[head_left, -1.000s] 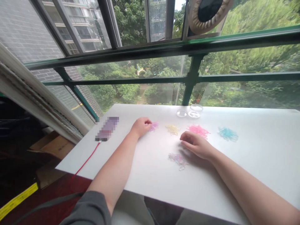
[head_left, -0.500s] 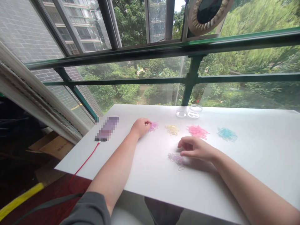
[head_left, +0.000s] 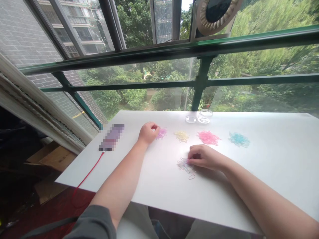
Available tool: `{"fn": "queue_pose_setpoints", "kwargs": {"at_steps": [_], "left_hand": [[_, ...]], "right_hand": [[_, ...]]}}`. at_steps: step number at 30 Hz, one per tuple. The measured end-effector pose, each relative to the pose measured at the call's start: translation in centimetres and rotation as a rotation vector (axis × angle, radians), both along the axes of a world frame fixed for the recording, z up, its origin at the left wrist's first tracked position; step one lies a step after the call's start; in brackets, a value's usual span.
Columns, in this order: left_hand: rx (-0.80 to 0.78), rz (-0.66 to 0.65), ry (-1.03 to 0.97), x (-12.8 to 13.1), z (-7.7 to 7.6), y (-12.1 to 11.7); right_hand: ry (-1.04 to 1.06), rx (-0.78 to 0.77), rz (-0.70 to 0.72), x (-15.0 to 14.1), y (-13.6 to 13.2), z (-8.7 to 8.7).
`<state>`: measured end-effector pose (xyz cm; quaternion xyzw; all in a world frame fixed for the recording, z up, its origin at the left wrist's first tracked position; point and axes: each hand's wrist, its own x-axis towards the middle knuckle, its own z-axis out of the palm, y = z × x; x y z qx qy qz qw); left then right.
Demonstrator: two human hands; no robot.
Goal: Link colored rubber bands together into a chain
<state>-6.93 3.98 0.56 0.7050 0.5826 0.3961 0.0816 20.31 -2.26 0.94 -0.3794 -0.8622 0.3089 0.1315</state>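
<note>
Small thin rubber bands lie in loose piles on a white table. My left hand rests at the left edge of the purple pile, thumb and forefinger pinched together; what is between them is too small to make out. My right hand is at the mixed pale pile, its fingertips pinched on a rubber band at the pile's right side. Farther right, in a row from the purple pile, lie the yellow pile, the pink pile and the teal pile.
Round clear dishes or lids stand at the table's back edge. A blurred-out phone-like object with a red cable lies at the left. Behind the table run a green railing and windows. A cardboard box sits below, left.
My right hand has moved slightly left to the mixed pile, and its fingers have closed from a loose curl into a pinch. My left hand stays by the purple pile. The view has shifted slightly.
</note>
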Motion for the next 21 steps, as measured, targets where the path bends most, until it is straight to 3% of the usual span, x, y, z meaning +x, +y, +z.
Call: {"fn": "queue_pose_setpoints", "kwargs": {"at_steps": [7, 13, 21], "left_hand": [[0.044, -0.119, 0.033, 1.0, 0.0, -0.5], [0.012, -0.376, 0.068, 2.9, 0.0, -1.6], [-0.235, -0.703, 0.035, 5.1, 0.1, -3.3]], "right_hand": [[0.106, -0.113, -0.074, 0.1, 0.2, -0.4], [0.16, -0.134, -0.111, 0.0, 0.4, -0.3], [0.135, -0.089, -0.133, -0.1, 0.4, -0.1]]}}
